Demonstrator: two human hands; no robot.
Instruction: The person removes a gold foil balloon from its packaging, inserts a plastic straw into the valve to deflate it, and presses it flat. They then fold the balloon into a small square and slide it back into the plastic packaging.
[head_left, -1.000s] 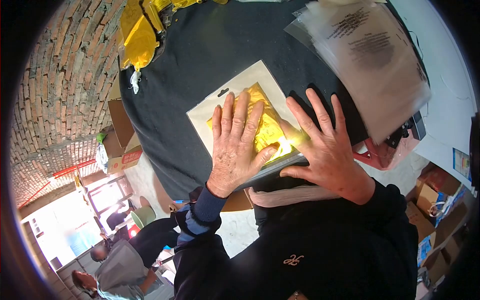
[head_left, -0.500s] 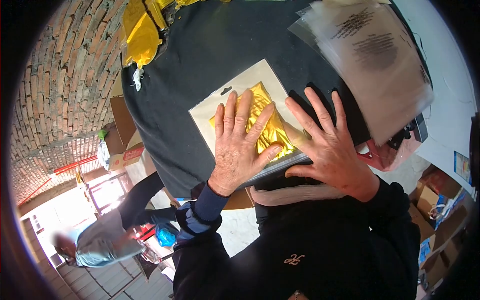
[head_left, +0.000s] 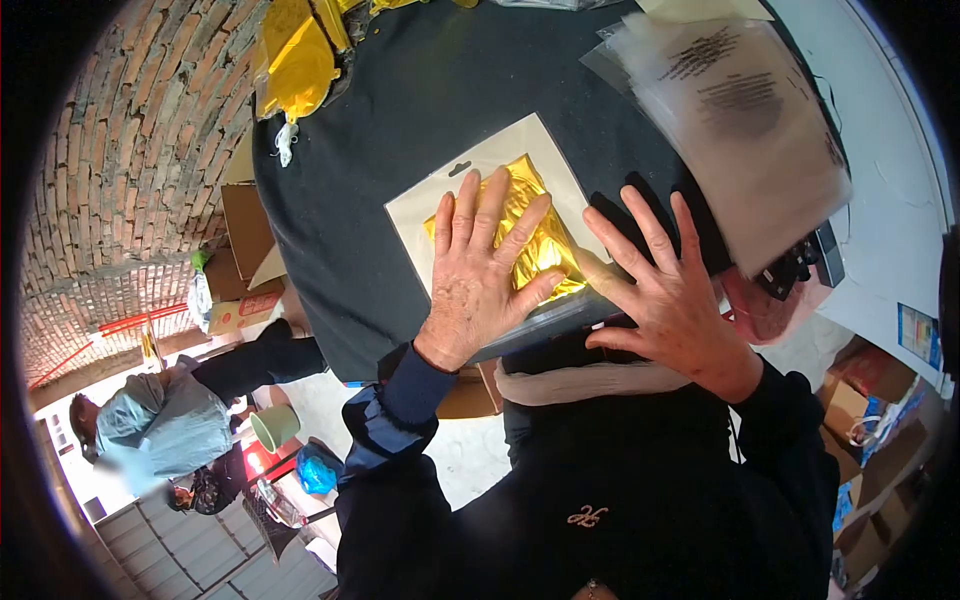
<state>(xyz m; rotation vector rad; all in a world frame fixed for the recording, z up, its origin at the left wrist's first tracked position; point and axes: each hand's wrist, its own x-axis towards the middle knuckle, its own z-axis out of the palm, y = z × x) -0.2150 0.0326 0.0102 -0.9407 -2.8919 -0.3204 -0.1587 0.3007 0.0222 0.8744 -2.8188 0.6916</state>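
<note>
A folded gold foil piece (head_left: 540,240) lies in a flat clear bag with a cream card (head_left: 413,222) that has a hang hole at its top. My left hand (head_left: 482,275) rests flat on the foil, fingers stretched out and thumb spread towards its lower right. Along the bag's right edge is my right hand (head_left: 665,300), its fingers fanned wide and holding nothing. Its index finger overlaps the bag's lower right side, while the other fingertips lie over the black cloth.
A black cloth (head_left: 450,80) covers the table. Printed clear bags (head_left: 740,150) are stacked at the right, and gold foil packets (head_left: 300,65) lie at the far left. A person (head_left: 165,415) bends over at left, near a green bucket (head_left: 275,428). Cardboard boxes (head_left: 245,240) stand beside the table.
My right hand has shifted slightly to the right, away from the foil. My left hand stays on it. The person at left has moved farther left, and a green bucket now shows.
</note>
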